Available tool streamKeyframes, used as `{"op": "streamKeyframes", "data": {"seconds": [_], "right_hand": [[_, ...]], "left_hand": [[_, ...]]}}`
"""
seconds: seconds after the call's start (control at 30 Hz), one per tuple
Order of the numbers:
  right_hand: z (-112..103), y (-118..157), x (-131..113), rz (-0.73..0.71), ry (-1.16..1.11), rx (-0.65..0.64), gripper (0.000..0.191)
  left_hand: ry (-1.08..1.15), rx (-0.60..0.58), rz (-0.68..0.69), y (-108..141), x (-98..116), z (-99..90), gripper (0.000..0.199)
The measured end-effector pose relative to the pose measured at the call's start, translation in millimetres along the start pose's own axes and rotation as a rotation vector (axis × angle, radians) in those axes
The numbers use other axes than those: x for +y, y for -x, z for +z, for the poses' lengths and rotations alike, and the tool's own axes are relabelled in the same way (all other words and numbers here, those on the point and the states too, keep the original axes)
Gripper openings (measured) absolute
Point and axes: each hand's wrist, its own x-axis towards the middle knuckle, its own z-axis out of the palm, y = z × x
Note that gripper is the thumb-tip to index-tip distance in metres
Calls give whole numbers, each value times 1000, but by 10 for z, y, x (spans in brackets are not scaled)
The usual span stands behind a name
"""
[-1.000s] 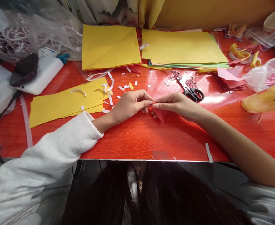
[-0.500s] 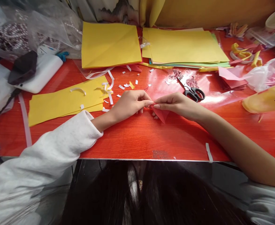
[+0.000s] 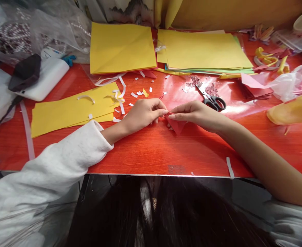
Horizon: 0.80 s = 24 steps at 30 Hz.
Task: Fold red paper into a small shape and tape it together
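Note:
A small piece of red paper (image 3: 176,126), folded to a downward point, is pinched between my hands above the red table. My left hand (image 3: 149,112) grips its upper left corner with thumb and forefinger. From the other side, my right hand (image 3: 193,115) pinches the paper along its upper edge, its fingers partly hiding it. The fingertips of both hands almost meet. Just beyond my right hand lie black-handled scissors (image 3: 210,98), their blades pointing away and to the left. White paper scraps (image 3: 134,95) are scattered beyond my left hand.
Yellow paper strips (image 3: 63,111) lie at the left. Stacks of yellow sheets (image 3: 122,48) stand at the back. A white device (image 3: 44,80) and plastic bags (image 3: 58,27) occupy the left end. Pink paper squares (image 3: 256,85) and a yellow cup (image 3: 292,108) are at the right.
My right hand's fingers have shifted very slightly on the red paper, and a bit more of its folded face shows. Otherwise the hands and surrounding things stay in place.

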Motion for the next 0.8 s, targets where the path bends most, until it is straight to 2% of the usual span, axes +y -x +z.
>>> {"op": "streamKeyframes", "data": {"seconds": [0.17,0.37,0.57,0.8], "right_hand": [[10,-16,21,8,12,32,27],[32,2,-10,22,-19,41,22],[24,4,7,16,-57,32,22],[17,8,-8,8,-56,10,20]], "left_hand": [[-10,20,-25,-10,30,7,15],[-2,18,-67,-23,69,-14,34],[6,35,-43,-17,53,-12,25],[88,21,-37,-28,30,-18,29]]}}
